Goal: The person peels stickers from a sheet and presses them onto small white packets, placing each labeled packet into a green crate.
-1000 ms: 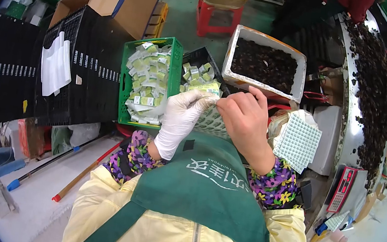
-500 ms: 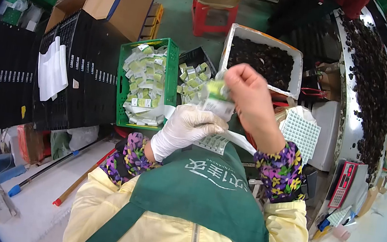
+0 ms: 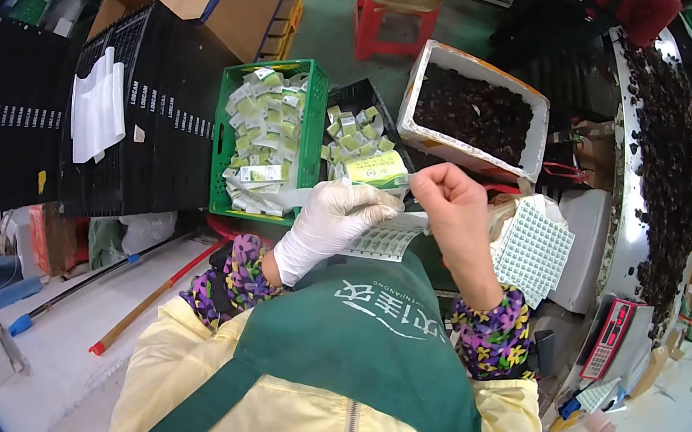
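Note:
My left hand, in a white glove, is closed on a green-and-white packet, whose printed face is turned up. Beneath it, a sheet of small stickers lies against the gloved fingers, above my apron. My bare right hand is pinched closed by the packet's right edge; what its fingertips hold, if anything, is too small to make out. Similar packets fill a green crate ahead on the left. More of them lie in a black crate beside it.
A white foam box of dark pieces stands ahead right. More sticker sheets lie right of my right hand, near a red scale. Dark pieces cover a long table. Stacked black crates stand left; a person is at top right.
The packet has tilted so its printed front shows clearly. My right hand has moved down and right, from the packet's top to its right edge. The view has shifted slightly.

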Demonstrator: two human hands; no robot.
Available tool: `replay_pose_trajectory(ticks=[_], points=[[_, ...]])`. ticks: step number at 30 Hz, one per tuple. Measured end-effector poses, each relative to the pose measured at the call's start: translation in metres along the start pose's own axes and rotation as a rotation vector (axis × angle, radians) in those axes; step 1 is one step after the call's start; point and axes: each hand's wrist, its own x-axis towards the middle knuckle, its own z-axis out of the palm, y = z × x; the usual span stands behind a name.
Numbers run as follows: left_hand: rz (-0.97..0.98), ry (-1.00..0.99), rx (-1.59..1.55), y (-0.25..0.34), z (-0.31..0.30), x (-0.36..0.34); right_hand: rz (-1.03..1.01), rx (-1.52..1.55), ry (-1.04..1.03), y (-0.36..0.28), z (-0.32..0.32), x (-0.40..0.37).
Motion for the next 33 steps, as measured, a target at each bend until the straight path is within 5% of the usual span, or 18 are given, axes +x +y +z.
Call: replay_pose_trajectory(ticks=[5,7,10,12,14,16,20,22,25,29,33], points=[[-0.018,-0.022,0.04,0.007,0.002,0.002,-0.057,-0.051,0.015,0.008,0.005,0.0],[0.016,0.005,0.109,0.005,0.002,0.002,-0.184,-0.611,0.117,-0.001,0.005,-0.003],[0.114,0.092,0.113,0.0,0.002,0.004,-0.201,-0.855,0.202,0.004,-0.006,0.006],[0.269,0.073,0.254,0.005,-0.003,0.012,-0.165,-0.62,0.088,0.012,-0.014,0.016],[0.422,0.051,0.395,0.008,-0.004,0.013,0.042,-0.331,-0.27,0.007,-0.015,0.019],[0.435,0.058,0.395,0.009,-0.001,0.013,0.0,-0.287,-0.277,0.005,-0.013,0.023],[0.278,-0.023,0.298,-0.006,0.006,0.0,0.069,0.339,-0.1,-0.022,-0.006,0.031],[-0.025,-0.164,0.151,-0.006,0.012,-0.009,0.039,0.297,-0.07,-0.012,-0.014,0.042],[-0.031,-0.095,0.102,-0.001,0.009,-0.006,0.018,0.048,0.143,-0.012,-0.015,0.034],[-0.016,-0.014,0.093,0.002,0.003,-0.002,-0.25,-0.042,0.124,0.008,-0.004,0.013],[0.011,0.034,0.154,-0.003,0.004,-0.002,-0.225,-0.136,0.142,0.008,0.01,-0.003]])
